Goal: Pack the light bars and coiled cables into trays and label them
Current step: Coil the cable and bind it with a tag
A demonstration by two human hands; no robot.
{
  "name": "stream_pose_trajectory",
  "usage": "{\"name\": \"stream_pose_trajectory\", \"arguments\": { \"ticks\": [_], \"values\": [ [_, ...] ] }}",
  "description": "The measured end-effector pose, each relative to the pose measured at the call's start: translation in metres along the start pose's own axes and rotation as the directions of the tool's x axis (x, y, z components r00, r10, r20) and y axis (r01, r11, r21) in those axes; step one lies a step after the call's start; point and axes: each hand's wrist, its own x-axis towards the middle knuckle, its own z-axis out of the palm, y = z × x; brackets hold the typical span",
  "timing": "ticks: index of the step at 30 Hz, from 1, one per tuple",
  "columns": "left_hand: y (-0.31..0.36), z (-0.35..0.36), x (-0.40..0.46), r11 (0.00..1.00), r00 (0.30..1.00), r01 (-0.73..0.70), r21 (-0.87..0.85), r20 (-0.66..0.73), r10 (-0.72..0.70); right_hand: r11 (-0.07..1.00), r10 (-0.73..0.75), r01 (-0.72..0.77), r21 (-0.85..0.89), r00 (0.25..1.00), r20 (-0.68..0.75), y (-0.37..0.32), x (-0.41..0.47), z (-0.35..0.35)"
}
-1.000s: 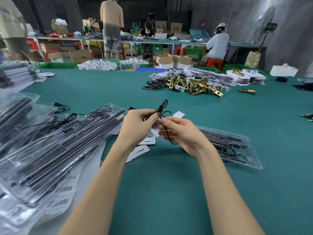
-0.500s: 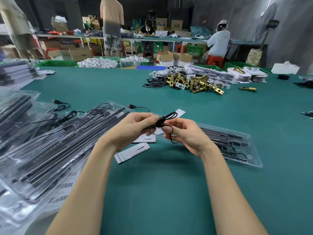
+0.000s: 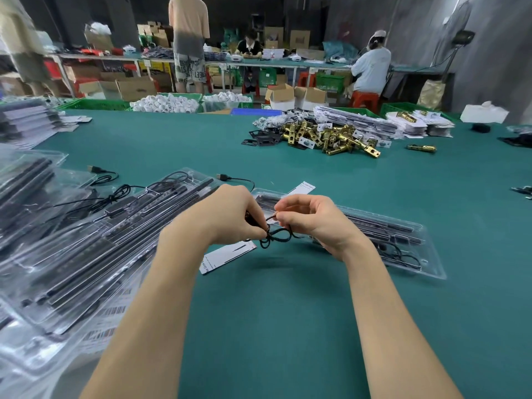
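Observation:
A thin black cable (image 3: 273, 237) is bunched into small loops between both hands, low over the green table. My left hand (image 3: 230, 217) pinches the bundle from the left. My right hand (image 3: 311, 218) grips its other end with curled fingers. Just behind my right hand lies a clear plastic tray (image 3: 426, 263) holding black light bars (image 3: 374, 223) and a coiled cable. A white paper label (image 3: 227, 256) lies on the table under my left wrist; another label (image 3: 302, 188) pokes out behind the tray.
Stacked clear trays with black light bars (image 3: 80, 240) and barcode sheets fill the left side. Loose USB cables (image 3: 100, 171) trail behind them. A heap of brass lock parts (image 3: 331, 136) sits at the far middle. Other people work at benches behind.
Both hands have come down from chest height toward the table. The cable loops that stood up above my fingers now hang bunched below them.

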Motion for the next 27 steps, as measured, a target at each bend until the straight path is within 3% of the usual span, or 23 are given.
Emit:
{"name": "stream_pose_trajectory", "arguments": {
  "ticks": [3, 9, 14, 18, 20, 23, 27],
  "values": [
    [0.004, 0.008, 0.005, 0.999, 0.988, -0.001, 0.046, -0.156, 0.009, 0.999, -0.029, 0.031, 0.031, 0.998, -0.047, -0.001, 0.002, 0.001],
    [-0.004, 0.021, 0.014, 0.997, 0.905, -0.028, -0.078, -0.426, -0.008, 0.993, -0.067, 0.08, 0.084, 0.987, -0.149, 0.005, 0.005, 0.001],
    [-0.008, 0.033, 0.019, 0.986, 0.851, -0.064, -0.156, -0.525, -0.028, 0.987, -0.075, 0.105, 0.125, 0.972, -0.224, 0.01, 0.006, 0.001],
    [-0.01, 0.044, 0.023, 0.942, 0.837, -0.082, -0.326, -0.535, -0.112, 0.963, -0.011, 0.065, 0.26, 0.979, -0.203, 0.014, 0.005, 0.001],
    [-0.012, 0.049, 0.024, 0.876, 0.867, -0.09, -0.473, -0.471, -0.165, 0.952, 0.033, 0.04, 0.305, 0.972, -0.231, 0.016, 0.006, 0.002],
    [-0.011, 0.052, 0.024, 0.633, 0.923, -0.123, -0.764, -0.323, -0.209, 0.964, 0.06, 0.002, 0.266, 0.972, -0.226, 0.017, 0.004, 0.0],
    [-0.01, 0.051, 0.025, 0.434, 0.954, -0.151, -0.888, -0.247, -0.173, 0.981, -0.134, 0.141, 0.131, 0.989, -0.063, 0.011, 0.001, -0.004]
  ]
}}
